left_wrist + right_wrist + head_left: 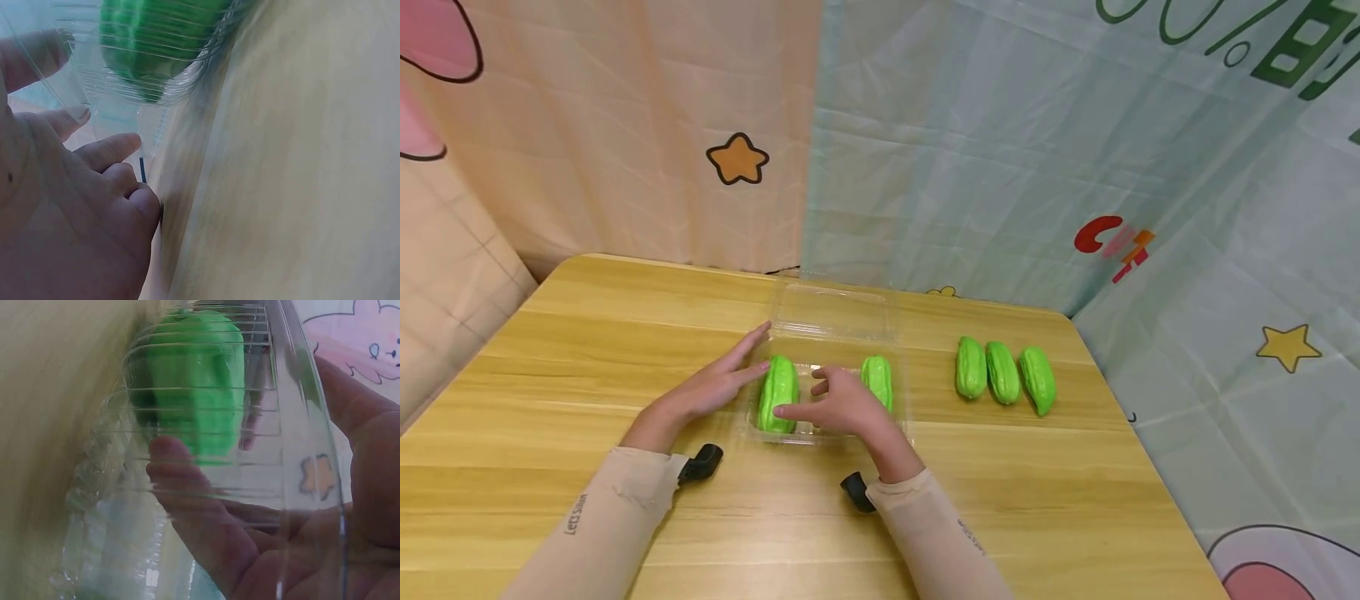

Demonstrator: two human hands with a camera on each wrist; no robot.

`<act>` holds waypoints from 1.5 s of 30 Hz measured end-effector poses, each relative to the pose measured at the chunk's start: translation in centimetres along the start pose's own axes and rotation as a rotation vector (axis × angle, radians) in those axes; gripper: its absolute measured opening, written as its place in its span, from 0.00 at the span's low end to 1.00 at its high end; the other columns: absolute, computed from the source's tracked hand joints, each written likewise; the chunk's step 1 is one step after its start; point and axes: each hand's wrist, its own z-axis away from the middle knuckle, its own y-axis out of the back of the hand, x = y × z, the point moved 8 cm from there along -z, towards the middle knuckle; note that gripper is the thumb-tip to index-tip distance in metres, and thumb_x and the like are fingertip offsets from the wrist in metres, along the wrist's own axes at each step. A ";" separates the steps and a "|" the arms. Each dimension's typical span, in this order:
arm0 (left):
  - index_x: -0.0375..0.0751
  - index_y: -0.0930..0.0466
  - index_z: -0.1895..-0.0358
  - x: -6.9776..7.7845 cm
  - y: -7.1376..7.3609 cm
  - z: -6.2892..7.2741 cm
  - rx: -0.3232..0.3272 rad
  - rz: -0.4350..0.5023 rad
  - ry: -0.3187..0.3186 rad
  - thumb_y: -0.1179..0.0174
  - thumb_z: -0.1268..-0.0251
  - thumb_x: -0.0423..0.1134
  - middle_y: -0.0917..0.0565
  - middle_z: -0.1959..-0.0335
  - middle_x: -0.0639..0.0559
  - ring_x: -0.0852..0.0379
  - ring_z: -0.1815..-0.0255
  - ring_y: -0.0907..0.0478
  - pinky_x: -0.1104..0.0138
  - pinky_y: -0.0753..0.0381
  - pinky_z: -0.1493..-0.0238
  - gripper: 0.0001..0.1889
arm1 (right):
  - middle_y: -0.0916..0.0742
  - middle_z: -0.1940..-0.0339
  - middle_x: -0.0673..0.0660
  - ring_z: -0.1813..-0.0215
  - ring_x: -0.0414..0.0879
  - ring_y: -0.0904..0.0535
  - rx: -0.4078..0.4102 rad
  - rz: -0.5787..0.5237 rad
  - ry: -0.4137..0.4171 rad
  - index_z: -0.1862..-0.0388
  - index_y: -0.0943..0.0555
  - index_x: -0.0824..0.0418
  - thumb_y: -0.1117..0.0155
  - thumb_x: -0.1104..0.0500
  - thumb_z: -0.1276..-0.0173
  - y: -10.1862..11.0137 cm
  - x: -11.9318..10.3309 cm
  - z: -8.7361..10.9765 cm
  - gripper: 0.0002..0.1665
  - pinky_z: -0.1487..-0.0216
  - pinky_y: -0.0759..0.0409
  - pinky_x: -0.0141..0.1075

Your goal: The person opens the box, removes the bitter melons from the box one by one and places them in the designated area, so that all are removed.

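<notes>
A clear plastic clamshell box (820, 437) stands with its lid tipped back, two green ridged bitter melons inside. The left bitter melon (781, 392) lies lengthwise along the left wall; the right bitter melon (877, 379) is partly behind my right wrist. My left hand (718, 387) is at the box's left side, fingers extended and thumb tip by the left melon. Over the middle of the box my right hand (842, 404) reaches in, thumb stretched toward the left melon and fingers loosely bent, gripping nothing. Through the wall, the right wrist view shows a fingertip close beside a bitter melon (197, 387).
Several more bitter melons lie to the right of the box: three in a row, the middle one (1003, 372) among them. The transparent lid (835, 308) extends toward the table's back edge. Patterned curtains (925, 167) hang behind the wooden table (1075, 500).
</notes>
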 end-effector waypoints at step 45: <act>0.56 0.67 0.17 0.1 0.1 0.1 0.007 0.000 0.006 0.58 0.17 0.51 0.65 0.17 0.43 0.36 0.20 0.70 0.30 0.67 0.30 0.36 | 0.17 0.40 0.60 0.44 0.52 0.19 0.070 -0.014 0.058 0.24 0.36 0.62 0.20 0.44 0.43 -1.2 -1.1 -0.3 0.55 0.45 0.20 0.45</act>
